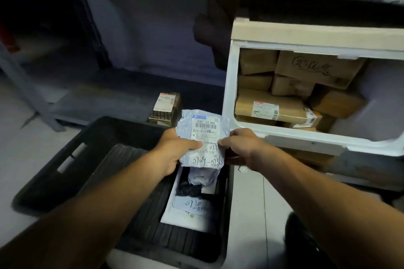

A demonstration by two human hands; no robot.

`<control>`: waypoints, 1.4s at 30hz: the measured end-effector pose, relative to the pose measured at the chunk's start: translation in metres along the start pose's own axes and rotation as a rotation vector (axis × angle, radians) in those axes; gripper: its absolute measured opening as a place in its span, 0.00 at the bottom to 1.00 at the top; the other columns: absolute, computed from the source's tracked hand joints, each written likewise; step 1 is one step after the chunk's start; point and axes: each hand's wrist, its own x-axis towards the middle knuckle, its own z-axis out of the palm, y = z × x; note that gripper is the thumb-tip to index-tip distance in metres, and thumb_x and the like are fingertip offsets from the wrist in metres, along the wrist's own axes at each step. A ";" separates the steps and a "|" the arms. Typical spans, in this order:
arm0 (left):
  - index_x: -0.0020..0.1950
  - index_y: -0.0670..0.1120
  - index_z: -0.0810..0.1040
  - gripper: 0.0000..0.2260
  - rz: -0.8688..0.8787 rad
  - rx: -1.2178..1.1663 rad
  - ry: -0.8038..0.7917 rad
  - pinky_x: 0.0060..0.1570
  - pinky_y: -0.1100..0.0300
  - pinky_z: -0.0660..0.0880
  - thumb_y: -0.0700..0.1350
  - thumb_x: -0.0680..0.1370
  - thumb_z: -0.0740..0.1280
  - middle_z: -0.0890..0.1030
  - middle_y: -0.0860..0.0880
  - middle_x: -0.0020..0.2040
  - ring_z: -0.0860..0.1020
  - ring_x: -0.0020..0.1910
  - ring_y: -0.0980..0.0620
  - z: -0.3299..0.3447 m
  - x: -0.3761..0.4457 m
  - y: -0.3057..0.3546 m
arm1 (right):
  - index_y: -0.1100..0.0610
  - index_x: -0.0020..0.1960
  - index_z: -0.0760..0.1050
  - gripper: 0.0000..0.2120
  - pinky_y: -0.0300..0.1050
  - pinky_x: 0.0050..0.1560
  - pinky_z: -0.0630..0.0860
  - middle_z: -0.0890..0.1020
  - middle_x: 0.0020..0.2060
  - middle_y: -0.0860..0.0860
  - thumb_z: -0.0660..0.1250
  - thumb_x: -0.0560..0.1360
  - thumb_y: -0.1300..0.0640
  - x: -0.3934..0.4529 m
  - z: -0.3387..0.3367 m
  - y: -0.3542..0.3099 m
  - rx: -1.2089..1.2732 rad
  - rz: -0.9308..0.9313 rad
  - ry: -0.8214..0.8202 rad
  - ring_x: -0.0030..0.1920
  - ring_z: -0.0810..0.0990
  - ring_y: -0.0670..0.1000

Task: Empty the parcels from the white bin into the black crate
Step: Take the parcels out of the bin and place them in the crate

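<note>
Crinkled plastic parcel [202,140], two-handed grip

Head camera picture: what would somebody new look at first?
Probably the pale soft parcel in the middle, held by both the left hand and the right hand above the black crate. Next, the white bin on the right, tipped open toward the camera and packed with brown cardboard boxes.

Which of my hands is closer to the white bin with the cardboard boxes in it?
Right. Your right hand sits just below the white bin, by its front lower corner. Your left hand is across the grey parcel both hold, over the black crate.
</note>
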 end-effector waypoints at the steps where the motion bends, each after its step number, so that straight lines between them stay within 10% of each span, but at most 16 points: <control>1: 0.50 0.45 0.82 0.14 -0.014 0.014 0.007 0.34 0.57 0.82 0.28 0.71 0.74 0.86 0.47 0.45 0.86 0.40 0.50 0.000 0.008 -0.006 | 0.63 0.59 0.74 0.10 0.49 0.41 0.84 0.85 0.47 0.57 0.69 0.79 0.65 0.009 0.002 0.005 -0.007 0.012 0.001 0.42 0.85 0.55; 6: 0.48 0.45 0.82 0.13 -0.102 0.052 0.018 0.39 0.54 0.83 0.28 0.72 0.74 0.86 0.46 0.45 0.85 0.42 0.48 0.003 0.050 -0.046 | 0.62 0.52 0.75 0.05 0.47 0.34 0.82 0.84 0.45 0.57 0.69 0.78 0.66 0.047 0.011 0.034 -0.045 0.063 0.008 0.41 0.85 0.55; 13: 0.57 0.42 0.82 0.16 -0.194 0.180 0.014 0.55 0.42 0.81 0.31 0.71 0.76 0.86 0.44 0.51 0.85 0.50 0.43 0.012 0.099 -0.103 | 0.61 0.46 0.81 0.07 0.54 0.51 0.83 0.85 0.45 0.57 0.74 0.71 0.58 0.084 0.025 0.069 -0.335 0.038 0.063 0.48 0.85 0.58; 17: 0.58 0.43 0.81 0.18 -0.180 0.320 0.095 0.55 0.45 0.81 0.35 0.70 0.79 0.85 0.46 0.51 0.84 0.50 0.45 0.021 0.120 -0.124 | 0.61 0.53 0.79 0.13 0.45 0.45 0.74 0.82 0.51 0.57 0.70 0.76 0.52 0.090 0.027 0.067 -0.646 -0.069 0.034 0.55 0.81 0.59; 22: 0.55 0.44 0.84 0.15 -0.183 0.369 0.112 0.50 0.46 0.83 0.32 0.70 0.77 0.86 0.45 0.49 0.84 0.47 0.44 0.032 0.132 -0.138 | 0.56 0.65 0.74 0.17 0.51 0.63 0.71 0.76 0.63 0.58 0.66 0.79 0.51 0.110 0.038 0.077 -1.108 -0.361 -0.064 0.63 0.75 0.62; 27: 0.60 0.46 0.82 0.18 -0.115 0.542 0.120 0.53 0.48 0.82 0.40 0.71 0.77 0.84 0.47 0.56 0.83 0.52 0.44 0.035 0.141 -0.145 | 0.45 0.71 0.70 0.20 0.70 0.76 0.43 0.75 0.68 0.54 0.64 0.80 0.46 0.129 0.049 0.095 -1.577 -0.392 -0.163 0.73 0.67 0.60; 35: 0.67 0.45 0.71 0.29 0.051 0.957 0.128 0.59 0.52 0.76 0.46 0.71 0.79 0.78 0.42 0.64 0.78 0.62 0.41 0.029 0.139 -0.134 | 0.43 0.68 0.70 0.19 0.72 0.71 0.30 0.80 0.65 0.49 0.65 0.78 0.44 0.142 0.052 0.100 -1.642 -0.352 -0.190 0.76 0.66 0.60; 42: 0.68 0.47 0.71 0.25 0.118 1.278 0.055 0.61 0.50 0.76 0.46 0.74 0.75 0.75 0.44 0.65 0.76 0.63 0.43 0.012 0.123 -0.112 | 0.49 0.72 0.70 0.23 0.65 0.78 0.43 0.74 0.69 0.55 0.63 0.79 0.45 0.118 0.032 0.088 -1.468 -0.445 -0.175 0.73 0.67 0.59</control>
